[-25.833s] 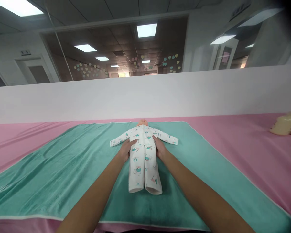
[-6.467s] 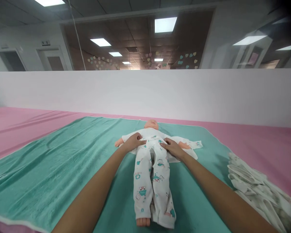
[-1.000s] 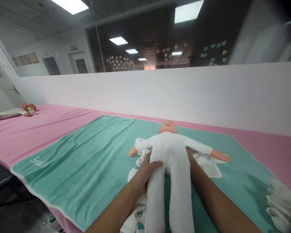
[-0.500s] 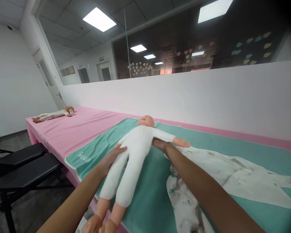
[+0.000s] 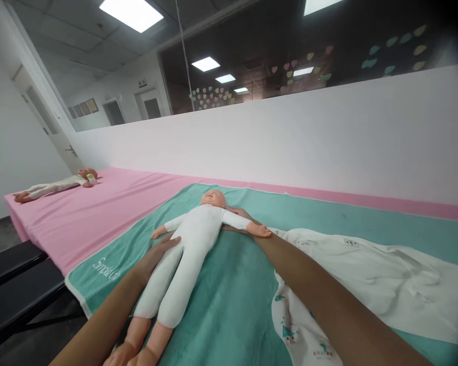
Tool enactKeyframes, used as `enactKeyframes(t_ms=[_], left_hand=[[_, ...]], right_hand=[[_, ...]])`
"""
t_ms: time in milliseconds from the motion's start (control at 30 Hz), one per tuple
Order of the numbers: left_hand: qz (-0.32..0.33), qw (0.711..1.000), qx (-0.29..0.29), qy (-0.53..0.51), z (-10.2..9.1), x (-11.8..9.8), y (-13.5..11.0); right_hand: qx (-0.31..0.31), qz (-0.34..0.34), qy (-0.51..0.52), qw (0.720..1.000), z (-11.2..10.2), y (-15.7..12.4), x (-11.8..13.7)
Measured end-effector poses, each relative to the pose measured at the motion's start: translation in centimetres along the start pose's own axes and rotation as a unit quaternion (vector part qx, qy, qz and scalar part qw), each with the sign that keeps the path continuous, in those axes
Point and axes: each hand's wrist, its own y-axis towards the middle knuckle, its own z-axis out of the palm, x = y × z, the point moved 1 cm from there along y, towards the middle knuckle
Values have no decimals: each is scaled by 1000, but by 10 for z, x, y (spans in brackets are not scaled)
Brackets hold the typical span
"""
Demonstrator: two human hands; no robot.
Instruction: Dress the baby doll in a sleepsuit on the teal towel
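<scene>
A baby doll (image 5: 193,229) with a white cloth body lies face up on a green towel (image 5: 229,295), head away from me and feet near the front edge. My left hand (image 5: 158,256) is closed around the doll's hip and upper thigh, thumb on top and fingers hidden beneath. At the doll's other side, my right hand (image 5: 241,219) holds it by the shoulder and upper arm. Part of that hand is hidden under the doll's outstretched arm. To the right, a white baby garment (image 5: 362,269) is spread on the towel, next to a printed white cloth (image 5: 293,325) partly behind my right forearm.
The towel lies on a pink-covered table (image 5: 137,190) along a white wall (image 5: 290,147) with a window above. Another doll (image 5: 57,186) lies at the far left end beside a small bottle (image 5: 92,179). Black seats (image 5: 23,290) stand against the table's front left.
The doll has come down flatter onto the towel, and its arm on the left now shows stretched out. My right hand has shifted up towards its shoulder. The view has turned somewhat.
</scene>
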Motion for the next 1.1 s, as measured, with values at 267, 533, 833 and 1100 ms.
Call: enactKeyframes(t_ms=[267, 533, 833, 1100], left_hand=[[41, 974, -85, 204, -1, -4, -6], [393, 684, -170, 591, 85, 13, -45], [232, 731, -29, 641, 292, 60, -14], [237, 690, -67, 681, 340, 68, -5]], right_hand=[[19, 166, 55, 984, -59, -64, 28], [-269, 54, -308, 911, -147, -308, 55], [-559, 158, -486, 653, -216, -473, 20], [-538, 141, -436, 708, -209, -455, 21]])
